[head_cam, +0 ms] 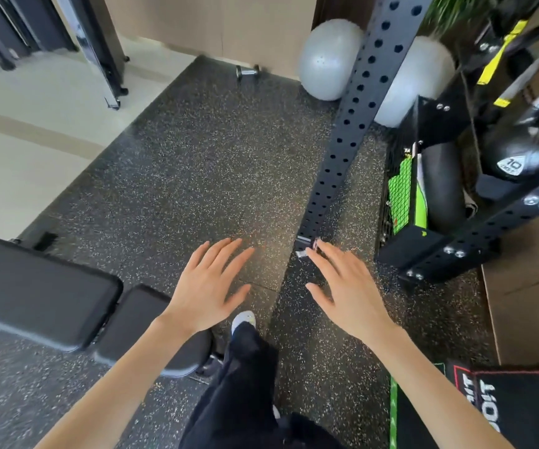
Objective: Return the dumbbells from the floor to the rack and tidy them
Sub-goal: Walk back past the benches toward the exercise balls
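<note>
Both hands — left hand (208, 288) and right hand (347, 294) — hover low in the frame, fingers spread, holding nothing. One dumbbell (247, 72) lies on the floor at upper centre — seemingly not yet returned.

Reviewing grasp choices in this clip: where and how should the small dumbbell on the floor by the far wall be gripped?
Grip the dumbbell around its bare middle handle, coming from above: it lies flat on the floor with a head at each end, leaving the bar open. Both the left hand and the right hand are open and empty.
</note>
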Motion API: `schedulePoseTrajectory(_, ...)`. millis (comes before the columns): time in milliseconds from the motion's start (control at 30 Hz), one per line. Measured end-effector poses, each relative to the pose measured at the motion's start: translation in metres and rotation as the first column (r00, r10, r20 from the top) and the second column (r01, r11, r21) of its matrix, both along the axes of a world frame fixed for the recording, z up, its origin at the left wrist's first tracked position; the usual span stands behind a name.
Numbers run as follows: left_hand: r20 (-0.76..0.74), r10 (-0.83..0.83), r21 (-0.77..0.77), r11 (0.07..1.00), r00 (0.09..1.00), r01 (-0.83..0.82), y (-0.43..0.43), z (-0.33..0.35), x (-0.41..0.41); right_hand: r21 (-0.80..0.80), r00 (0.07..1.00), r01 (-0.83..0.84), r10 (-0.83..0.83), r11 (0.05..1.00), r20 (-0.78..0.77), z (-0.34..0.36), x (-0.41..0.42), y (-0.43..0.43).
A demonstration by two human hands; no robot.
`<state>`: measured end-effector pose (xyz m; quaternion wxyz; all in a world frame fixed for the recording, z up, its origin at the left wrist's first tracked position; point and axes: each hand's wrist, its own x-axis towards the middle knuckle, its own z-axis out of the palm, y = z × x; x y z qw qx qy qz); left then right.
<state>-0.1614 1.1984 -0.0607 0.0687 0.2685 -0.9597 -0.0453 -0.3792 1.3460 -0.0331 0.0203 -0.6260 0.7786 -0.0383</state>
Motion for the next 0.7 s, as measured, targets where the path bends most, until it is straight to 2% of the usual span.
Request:
schedulePoseTrajectory(233,0.035,0.037,-0.005,0.999,0.999,-0.037,-0.116,-0.002,-0.044,0.065,0.999,-0.044,0.045,0.997,-0.006,-0.01,-0.055,-0.118)
schedulePoseTrajectory(467,0.014,0.044,-0.048,0.998,0.999,-0.043,-0.252,0.03,-0.089,-0.016,0.998,-0.061,0.06,0.998,-0.036,0.015,-0.101,-0.251)
schedulePoseTrajectory(567,-0.006,0.067,-0.04,0.997,0.998,-0.067,-0.287,0.033,-0.103,-0.058,0.998,-0.059,0.059,0.997,-0.013,0.018,-0.112,-0.294)
schedulePoseTrajectory(700,0.014,0.072,0.001,0.997,0.997,-0.072,-0.317,0.016,-0.116,-0.011,0.997,-0.081,0.081,0.997,0.015,0.004,-0.122,-0.338)
